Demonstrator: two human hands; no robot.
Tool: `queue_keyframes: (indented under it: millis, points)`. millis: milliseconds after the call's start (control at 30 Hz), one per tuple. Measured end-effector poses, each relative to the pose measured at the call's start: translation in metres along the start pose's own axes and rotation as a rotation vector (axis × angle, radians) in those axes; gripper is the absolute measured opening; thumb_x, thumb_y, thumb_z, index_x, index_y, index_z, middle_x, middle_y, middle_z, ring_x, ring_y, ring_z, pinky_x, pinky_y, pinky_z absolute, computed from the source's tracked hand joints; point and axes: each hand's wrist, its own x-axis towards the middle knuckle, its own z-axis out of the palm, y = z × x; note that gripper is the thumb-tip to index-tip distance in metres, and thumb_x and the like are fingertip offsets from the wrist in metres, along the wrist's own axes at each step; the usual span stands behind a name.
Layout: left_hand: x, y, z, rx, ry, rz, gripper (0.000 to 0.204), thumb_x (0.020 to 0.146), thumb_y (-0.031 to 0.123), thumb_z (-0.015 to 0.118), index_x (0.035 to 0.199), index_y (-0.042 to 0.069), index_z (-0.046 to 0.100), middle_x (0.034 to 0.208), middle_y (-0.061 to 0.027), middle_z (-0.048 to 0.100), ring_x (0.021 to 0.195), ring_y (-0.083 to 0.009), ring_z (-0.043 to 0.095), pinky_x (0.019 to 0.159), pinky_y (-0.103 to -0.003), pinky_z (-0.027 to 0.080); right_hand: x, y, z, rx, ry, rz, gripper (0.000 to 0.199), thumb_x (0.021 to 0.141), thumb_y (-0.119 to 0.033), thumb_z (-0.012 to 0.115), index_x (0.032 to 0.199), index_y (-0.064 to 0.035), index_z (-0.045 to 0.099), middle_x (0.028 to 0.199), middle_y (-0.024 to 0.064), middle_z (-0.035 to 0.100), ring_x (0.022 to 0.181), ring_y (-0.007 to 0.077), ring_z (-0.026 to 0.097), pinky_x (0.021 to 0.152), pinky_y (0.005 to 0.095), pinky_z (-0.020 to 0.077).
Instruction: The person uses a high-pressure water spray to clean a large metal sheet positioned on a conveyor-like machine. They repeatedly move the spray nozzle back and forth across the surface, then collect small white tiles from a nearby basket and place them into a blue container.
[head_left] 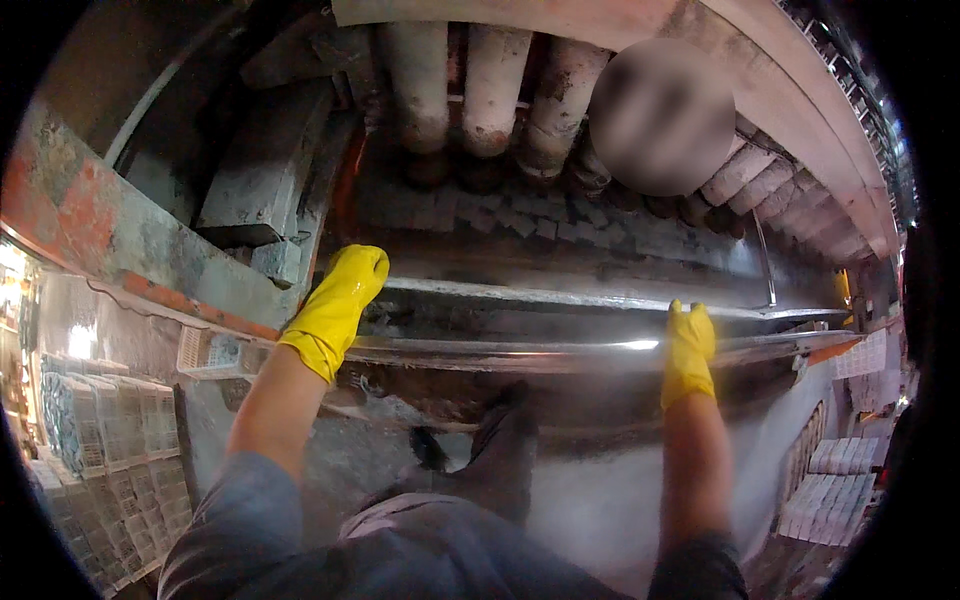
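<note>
Wears 2 yellow rubber gloves [322,345], 1 on L hand [345,300], 1 on R hand [690,350]. Reaches both forearms fwd, w/ L hand and R hand well apart, by 1 long shiny metal rail [540,354].

Has 1 long pale bar [520,293] just beyond rail, running crosswise from beside L hand to past R hand. Holds L hand at bar's L end, grip w/ fingers curled in; can't tell if clamped on bar. Holds R hand w/ fingertips up at bar's lvl, grip w/ fingers bent; can't tell if clamped on bar or just in front.

Shows many small flat pieces [545,228] past bar, too dim to ct. Shows 3 pale cylindrical pipes [495,90] at upper L-ctr, plus several more to R, some behind 1 round blurred patch [662,117].

Has 1 thin upright metal rod [765,260] nr bar's R part, 1 grey metal box [262,170] at upper L, 1 white plastic basket [213,352] nr L hand. Shows stacked plastic crates [110,420] at lower L, uncountable, & 2 groups of stacked white items [828,505] at lower R, kind unclear.
</note>
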Motion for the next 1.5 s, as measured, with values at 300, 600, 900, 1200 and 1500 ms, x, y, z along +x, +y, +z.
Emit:
queue_keyframes:
  millis: [300,600,900,1200,1500]
  points:
    - [-0.03,-0.004,0.012,0.008,0.02,0.012,0.02,0.086,0.025,0.064,0.09,0.01,0.076,0.096,-0.019,0.073,0.094,-0.0419,0.068,0.084,-0.054,0.053,-0.026,0.017,-0.006,-0.027,-0.018,0.037,0.064,0.093,-0.057,0.056,0.132,-0.0066,0.064,0.125,0.0209,0.071,0.117,0.0392,0.067,0.095,0.0522,0.0525]
    - [-0.049,-0.016,0.03,0.017,0.075,0.08,0.024,0.088,0.027,0.066,0.091,0.005,0.075,0.094,-0.0205,0.073,0.093,-0.0431,0.068,0.082,-0.053,0.052,-0.041,0.035,-0.003,-0.047,-0.017,0.032,0.064,0.094,-0.056,0.057,0.134,-0.0067,0.063,0.125,0.0203,0.071,0.117,0.0383,0.067,0.095,0.0525,0.053]
    - [-0.068,-0.018,0.035,-0.071,0.143,0.084,0.02,0.087,0.024,0.065,0.087,0.007,0.074,0.09,-0.0199,0.072,0.092,-0.0428,0.067,0.081,-0.053,0.051,-0.056,0.048,0.0,-0.012,-0.021,0.066,0.064,0.094,-0.056,0.06,0.135,-0.0071,0.063,0.128,0.0197,0.07,0.119,0.0377,0.067,0.096,0.0517,0.0531]
    - [-0.079,-0.009,0.031,-0.103,0.157,0.096,0.017,0.087,0.023,0.066,0.086,0.007,0.074,0.089,-0.0198,0.072,0.09,-0.0426,0.067,0.079,-0.052,0.052,-0.062,0.065,0.008,-0.001,-0.017,0.083,0.063,0.093,-0.057,0.062,0.132,-0.0075,0.065,0.126,0.0191,0.07,0.118,0.0375,0.067,0.095,0.0513,0.0529]
    - [-0.082,-0.019,0.039,-0.105,0.118,0.014,0.019,0.086,0.027,0.069,0.089,0.01,0.075,0.092,-0.0178,0.073,0.092,-0.0406,0.068,0.08,-0.05,0.053,-0.071,0.07,0.006,-0.001,-0.044,0.108,0.063,0.092,-0.057,0.063,0.131,-0.0084,0.065,0.127,0.0191,0.07,0.118,0.0386,0.066,0.096,0.0516,0.0523]
